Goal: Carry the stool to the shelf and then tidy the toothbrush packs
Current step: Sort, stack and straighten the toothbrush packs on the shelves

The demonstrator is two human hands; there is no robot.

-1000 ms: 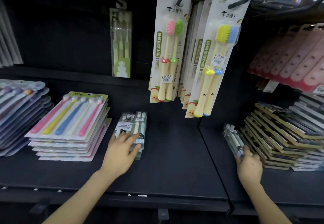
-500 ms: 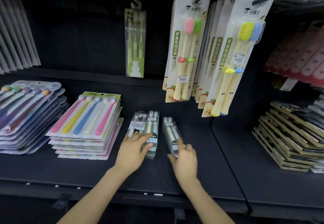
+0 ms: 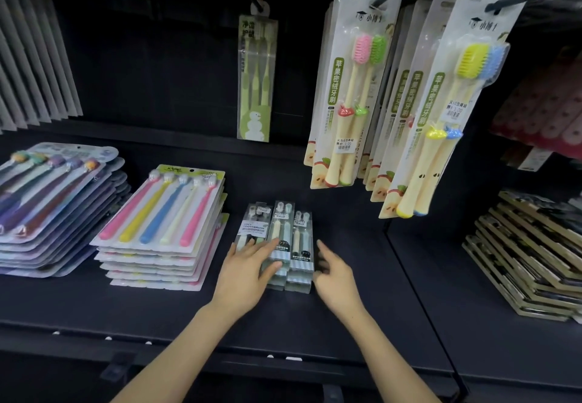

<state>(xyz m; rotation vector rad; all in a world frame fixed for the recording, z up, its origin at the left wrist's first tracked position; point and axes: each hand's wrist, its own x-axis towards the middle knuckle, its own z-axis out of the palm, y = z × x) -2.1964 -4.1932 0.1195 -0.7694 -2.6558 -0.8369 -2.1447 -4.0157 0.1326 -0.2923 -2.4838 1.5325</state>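
Small clear boxed toothbrush packs [image 3: 285,232] lie side by side in a low pile in the middle of the black shelf [image 3: 352,301]. My left hand [image 3: 248,272] rests flat on the pile's left packs, fingers straight. My right hand [image 3: 335,275] sits against the right side of the rightmost pack [image 3: 302,242], fingers relaxed, holding nothing. No stool is in view.
A stack of five-brush cards [image 3: 163,223] lies left of the pile, and a purple-toned stack [image 3: 53,204] further left. Twin-brush cards [image 3: 349,87] hang from hooks above on the right. A green pack [image 3: 256,78] hangs behind. Flat gold-edged packs [image 3: 532,254] fill the right shelf.
My right hand brought a clear pack from the right shelf, set it beside the pile and let it go. My left hand stayed on the pile. The camera turned left.
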